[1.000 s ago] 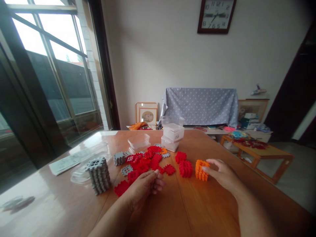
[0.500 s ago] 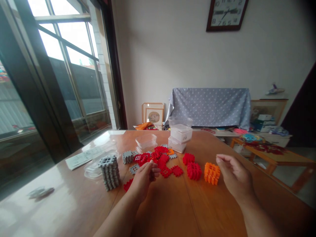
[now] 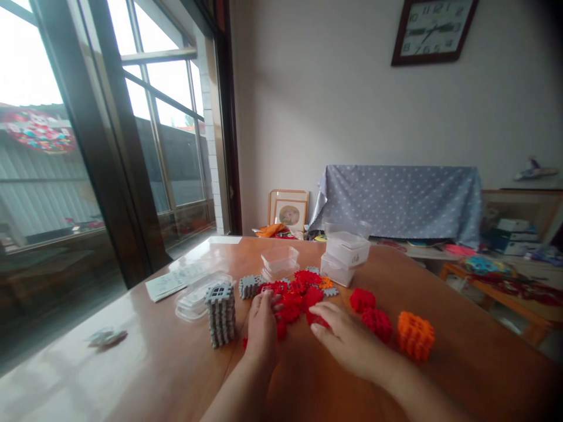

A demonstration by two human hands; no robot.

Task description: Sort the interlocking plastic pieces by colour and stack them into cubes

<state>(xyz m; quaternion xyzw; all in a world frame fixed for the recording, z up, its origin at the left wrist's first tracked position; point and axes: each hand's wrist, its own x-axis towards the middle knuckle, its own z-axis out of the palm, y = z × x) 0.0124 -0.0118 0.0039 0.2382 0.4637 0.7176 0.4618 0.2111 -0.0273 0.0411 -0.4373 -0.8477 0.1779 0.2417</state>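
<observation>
A loose pile of red toothed plastic building tiles [image 3: 290, 306] lies in the middle of the table, with a few grey and orange ones among them. At the pile's left side is my left hand [image 3: 263, 322], fingers reaching over the tiles and slightly apart. My right hand [image 3: 345, 337] comes in from the right, thumb and fingers apart, against a red tile [image 3: 315, 316] that it partly covers. Right of that hand stand two red tile stacks [image 3: 376, 324] and an orange tile stack [image 3: 416, 335]. A tall grey tile stack [image 3: 221, 316] stands left of my left hand.
Behind the pile are clear plastic boxes [image 3: 347, 249], stacked, and an open clear tray [image 3: 279, 261]. Clear lids [image 3: 200, 298] and printed sheets [image 3: 169, 282] lie at the left, a small clear packet [image 3: 105, 337] nearer. Another grey stack [image 3: 250, 286] sits by the pile.
My right hand has moved left from beside the orange stack to the red pile. My left hand stays at the pile's left side. The view has turned slightly left.
</observation>
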